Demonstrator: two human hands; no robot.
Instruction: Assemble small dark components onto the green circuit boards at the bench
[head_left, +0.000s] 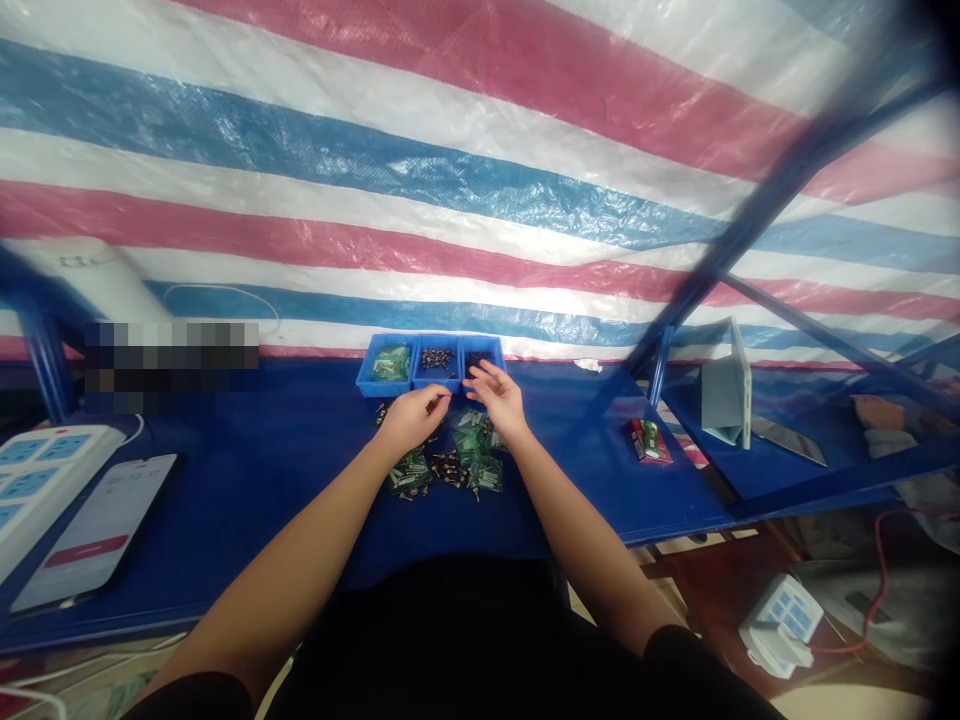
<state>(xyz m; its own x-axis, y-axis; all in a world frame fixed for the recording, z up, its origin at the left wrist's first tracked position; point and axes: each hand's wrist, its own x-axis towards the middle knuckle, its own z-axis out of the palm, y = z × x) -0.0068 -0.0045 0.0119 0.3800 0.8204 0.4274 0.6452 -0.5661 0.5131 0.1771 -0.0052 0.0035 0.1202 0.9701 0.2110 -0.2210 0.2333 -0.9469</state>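
My left hand is closed in a pinch in front of the middle blue bin; what its fingertips hold, if anything, is too small to make out. Just right of it, my right hand has its fingers apart at the front of the right blue bin, which has small dark pieces inside. Small screw-like pieces lie in the middle bin, and greenish clear plastic packets in the left one. Below my hands is a pile of small packets and loose brass-and-dark screw-like pieces.
A phone and a white power strip lie at left on the blue table. At right are a small red-green box, a tablet in a stand case and blue frame bars. A striped tarp hangs behind.
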